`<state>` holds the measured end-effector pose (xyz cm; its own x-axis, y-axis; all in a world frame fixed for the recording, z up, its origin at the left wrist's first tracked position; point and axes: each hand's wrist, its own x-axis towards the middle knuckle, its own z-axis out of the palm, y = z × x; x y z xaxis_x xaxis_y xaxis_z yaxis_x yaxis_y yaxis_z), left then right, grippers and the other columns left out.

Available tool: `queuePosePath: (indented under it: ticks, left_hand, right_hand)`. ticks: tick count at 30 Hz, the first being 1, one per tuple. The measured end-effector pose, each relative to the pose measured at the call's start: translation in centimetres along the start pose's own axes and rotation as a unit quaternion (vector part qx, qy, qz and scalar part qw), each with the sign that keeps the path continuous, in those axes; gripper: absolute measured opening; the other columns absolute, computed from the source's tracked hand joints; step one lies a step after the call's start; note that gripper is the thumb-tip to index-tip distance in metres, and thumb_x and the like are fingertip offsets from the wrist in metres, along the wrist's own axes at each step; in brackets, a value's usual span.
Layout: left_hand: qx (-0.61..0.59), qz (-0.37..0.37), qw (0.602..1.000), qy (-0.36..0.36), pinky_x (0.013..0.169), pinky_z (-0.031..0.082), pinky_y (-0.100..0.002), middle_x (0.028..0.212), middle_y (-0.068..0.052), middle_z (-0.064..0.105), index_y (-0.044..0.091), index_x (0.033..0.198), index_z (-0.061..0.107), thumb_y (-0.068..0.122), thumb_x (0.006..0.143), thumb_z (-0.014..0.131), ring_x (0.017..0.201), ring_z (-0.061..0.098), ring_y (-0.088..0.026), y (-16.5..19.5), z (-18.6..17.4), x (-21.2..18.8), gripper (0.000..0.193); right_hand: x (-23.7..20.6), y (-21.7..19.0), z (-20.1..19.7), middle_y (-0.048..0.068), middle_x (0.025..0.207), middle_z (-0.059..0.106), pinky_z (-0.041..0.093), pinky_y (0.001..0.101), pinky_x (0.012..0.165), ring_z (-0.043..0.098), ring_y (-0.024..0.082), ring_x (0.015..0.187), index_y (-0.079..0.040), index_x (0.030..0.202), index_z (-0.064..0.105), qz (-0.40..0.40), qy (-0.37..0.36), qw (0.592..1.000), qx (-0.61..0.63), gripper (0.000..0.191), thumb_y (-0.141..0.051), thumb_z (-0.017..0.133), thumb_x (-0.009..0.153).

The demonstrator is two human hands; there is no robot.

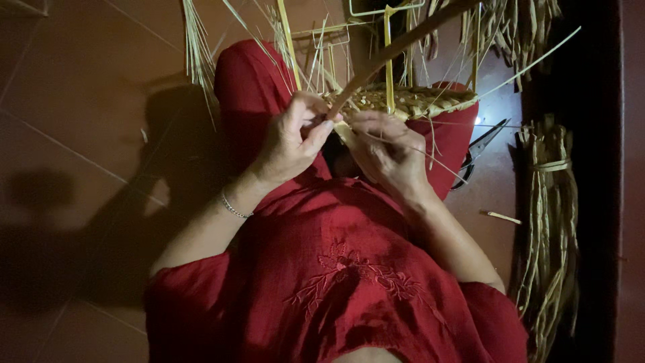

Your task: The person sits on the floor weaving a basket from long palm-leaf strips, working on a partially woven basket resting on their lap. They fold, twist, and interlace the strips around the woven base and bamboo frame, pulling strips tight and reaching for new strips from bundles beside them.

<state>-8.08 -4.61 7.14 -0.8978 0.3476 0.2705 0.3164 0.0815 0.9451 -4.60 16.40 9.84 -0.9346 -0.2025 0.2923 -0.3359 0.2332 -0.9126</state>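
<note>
A half-woven straw basket (416, 101) rests across my red-clothed knees, with loose straw ends sticking up from its rim. My left hand (292, 138) pinches a long flat brown strand (396, 47) that runs up and to the right over the weave. My right hand (386, 151) sits just beside it, fingers curled on a pale strand at the basket's near edge. Both hands nearly touch. A thin bracelet (235, 207) circles my left wrist.
Black scissors (478, 149) lie on the brown tiled floor to the right of my knee. A tied bundle of dried straw (551, 222) lies along the right side. A short straw scrap (504, 217) is near it. More loose straw stands at the top.
</note>
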Motion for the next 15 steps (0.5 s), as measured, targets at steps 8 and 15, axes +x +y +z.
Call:
queuePosePath:
  ticks: [8,15]
  left_hand:
    - [0.267,0.165,0.949,0.009,0.080,0.058,-0.037,0.108,-0.010,0.057,0.003,0.107,0.058,0.001,0.079,0.074,0.094,0.062,-0.020,2.0,2.5,1.7,0.032]
    - [0.346,0.177,0.920,0.041,0.071,0.060,-0.032,0.105,-0.006,0.051,0.005,0.101,0.061,0.003,0.090,0.075,0.087,0.061,-0.019,4.7,4.5,3.7,0.018]
  right_hand:
    - [0.9,-1.8,-2.1,0.023,0.134,0.059,0.061,0.0320,0.091,0.067,0.021,0.107,-0.013,0.113,0.075,-0.091,-0.002,0.988,-0.124,0.029,-0.002,0.083,0.087]
    - [1.4,-2.6,-6.3,0.009,0.122,0.068,0.052,0.0336,0.094,0.063,0.020,0.107,0.000,0.124,0.070,-0.002,0.096,0.989,-0.108,0.029,0.000,0.079,0.096]
